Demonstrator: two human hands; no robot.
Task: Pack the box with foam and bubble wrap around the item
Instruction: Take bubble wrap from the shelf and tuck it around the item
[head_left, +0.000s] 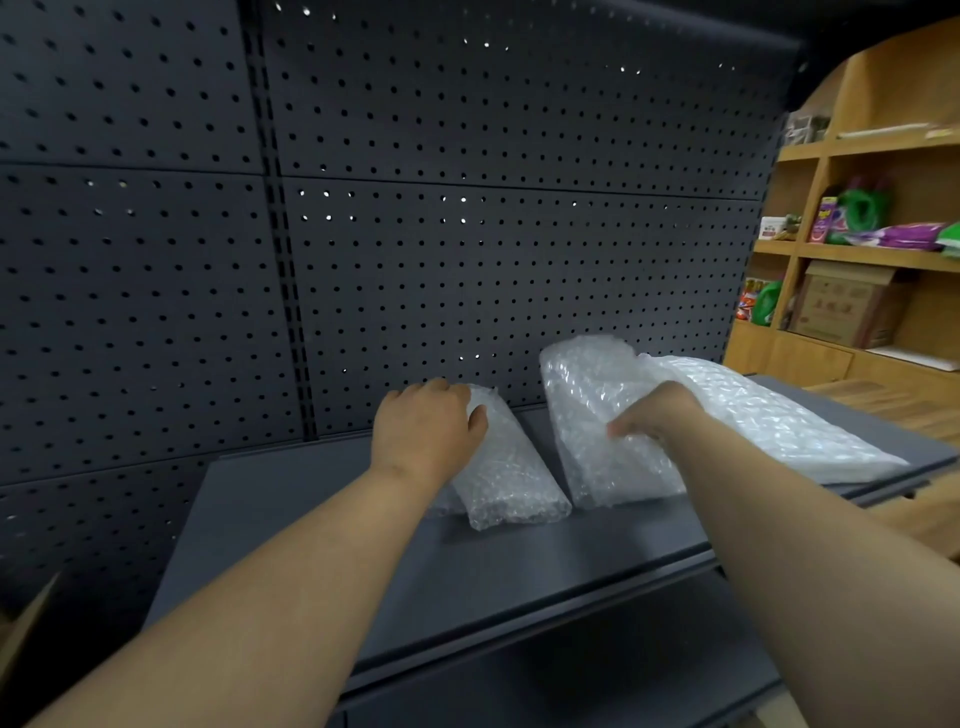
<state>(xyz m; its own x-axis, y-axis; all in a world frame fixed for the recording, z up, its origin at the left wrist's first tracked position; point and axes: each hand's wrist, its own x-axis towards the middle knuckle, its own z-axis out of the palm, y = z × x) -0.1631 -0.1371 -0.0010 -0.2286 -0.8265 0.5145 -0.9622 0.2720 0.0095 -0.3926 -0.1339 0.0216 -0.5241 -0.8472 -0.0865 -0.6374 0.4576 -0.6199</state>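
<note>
Your left hand (423, 431) lies open on the small bubble wrap roll (506, 478). Your right hand (657, 413) pinches the large bubble wrap bundle (727, 415) on the shelf (311, 499).

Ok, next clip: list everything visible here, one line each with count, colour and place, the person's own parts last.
small bubble wrap bundle: 1, clear, on the shelf, under the left hand
large bubble wrap bundle: 1, clear, on the shelf to the right, under the right hand
white foam sheet: 1, white, lying against the large bundle, far right of the shelf
shelf: 1, dark grey, centre
pegboard wall: 1, dark grey, behind the shelf
wooden shelving: 1, tan, far right, holding colourful packets and a cardboard box
cardboard flap: 1, brown, lower left edge
left hand: resting on the small bundle
right hand: gripping the large bundle
</note>
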